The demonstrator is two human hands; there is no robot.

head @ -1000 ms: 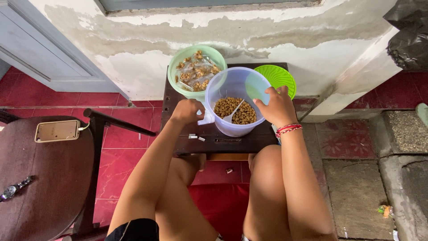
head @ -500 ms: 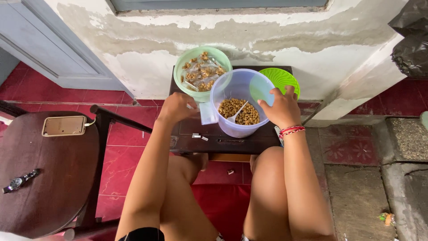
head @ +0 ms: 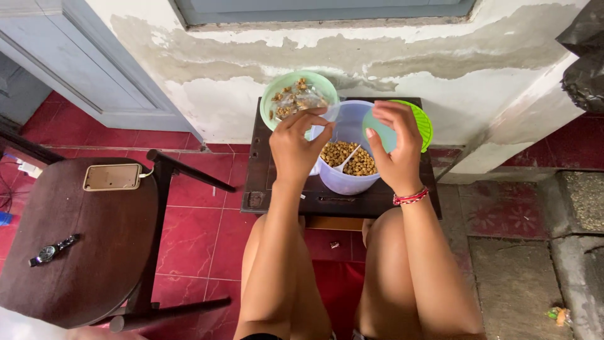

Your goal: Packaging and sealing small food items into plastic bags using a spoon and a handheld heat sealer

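Red floor tiles (head: 195,226) run under a round dark side table (head: 82,252) far left of the fingers, bearing a phone (head: 112,177) and a wristwatch (head: 53,249). At a small dark counter (head: 264,182) against a peeling white wall (head: 251,56), the left hand (head: 296,148) pinches a small clear bag (head: 327,119) between closed fingertips, just below a pale green bowl (head: 286,85) of filled packets. Right of it, the right hand (head: 393,148) hovers with fingers loosely spread over a translucent tub (head: 343,179) of brown nuts and a white spoon (head: 348,157), a bright green lid (head: 425,123) behind.

A small dark wooden table (head: 277,195) carries a green bowl (head: 270,101), clear tub (head: 343,182) and green lid (head: 425,123).
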